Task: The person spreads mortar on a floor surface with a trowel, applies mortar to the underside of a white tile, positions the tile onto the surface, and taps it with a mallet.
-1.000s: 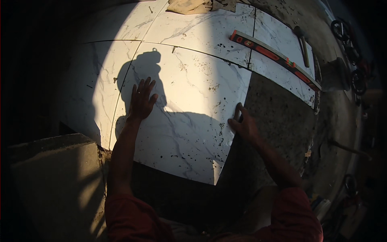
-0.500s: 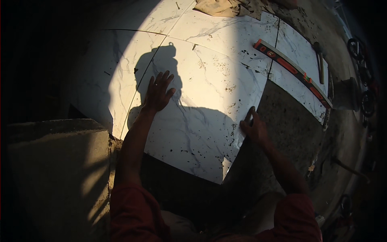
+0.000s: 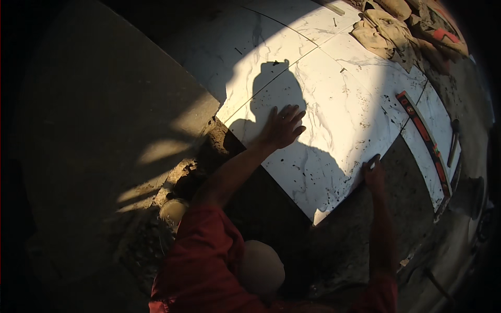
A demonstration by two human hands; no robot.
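Note:
A large white marble-patterned floor tile (image 3: 326, 120) with grey veins and dark specks of dirt lies in front of me. My left hand (image 3: 284, 127) rests on its left part with fingers spread. At the tile's right edge, my right hand (image 3: 373, 175) has its thumb and fingers curled together. Whether those fingers grip the edge or a small thing is hidden. My shadow falls across the tile. Right of it, a red and black spirit level (image 3: 425, 141) lies on a neighbouring tile (image 3: 430, 169).
A hammer (image 3: 454, 141) lies beyond the level. Crumpled tan cloth or sacks (image 3: 386, 34) are heaped at the far right. Dark mortar-like ground (image 3: 402, 193) borders the tile. At left stands a raised concrete slab (image 3: 115, 104), with rubble (image 3: 175, 180) along its edge. A dark bucket (image 3: 471, 195) sits far right.
My view has swung leftward, so tiles, level and cloth appear farther right. Both hands keep their places on the tile, the left with fingers spread, the right at the edge.

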